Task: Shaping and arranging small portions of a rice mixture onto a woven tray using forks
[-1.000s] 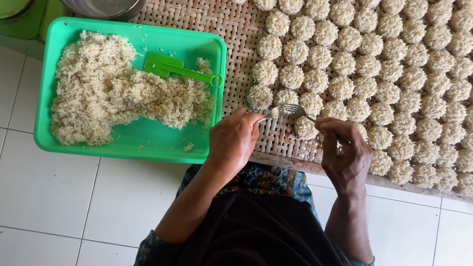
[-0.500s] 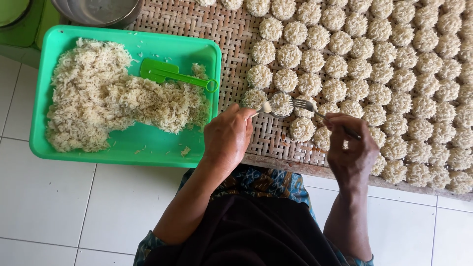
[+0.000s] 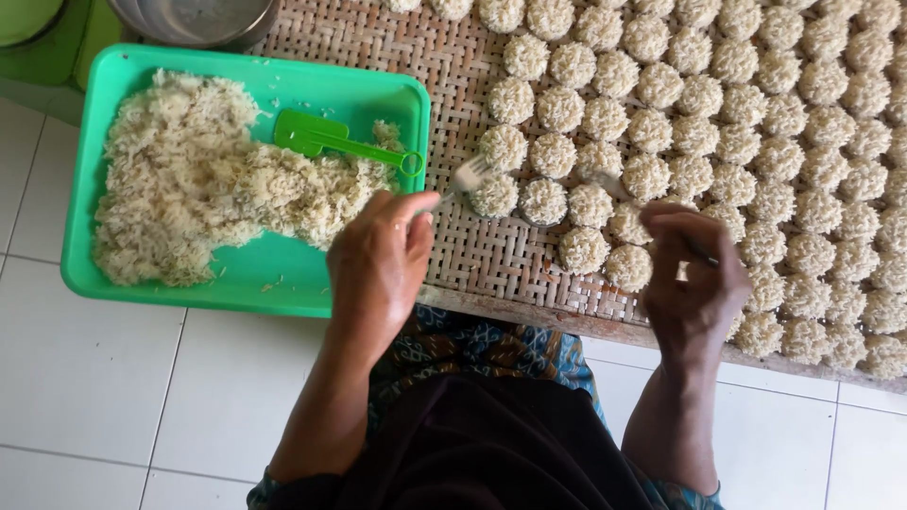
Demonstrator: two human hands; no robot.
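Head view: fork [image 3: 465, 177] in left grip [image 3: 383, 260]

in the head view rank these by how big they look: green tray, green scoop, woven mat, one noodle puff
1. woven mat, running out of frame
2. green tray
3. green scoop
4. one noodle puff

**Plastic, wicker, metal, tile**

The tray [image 3: 246, 283] looks like smooth, glossy green plastic, and so does the scoop [image 3: 326, 142]. The mat [image 3: 491, 264] is rough woven wicker, matt. A dull metal bowl [image 3: 194, 19] sits up top. The floor tiles [image 3: 94, 378] gleam white. The noodle heaps [image 3: 189, 179] look coarse and stringy.
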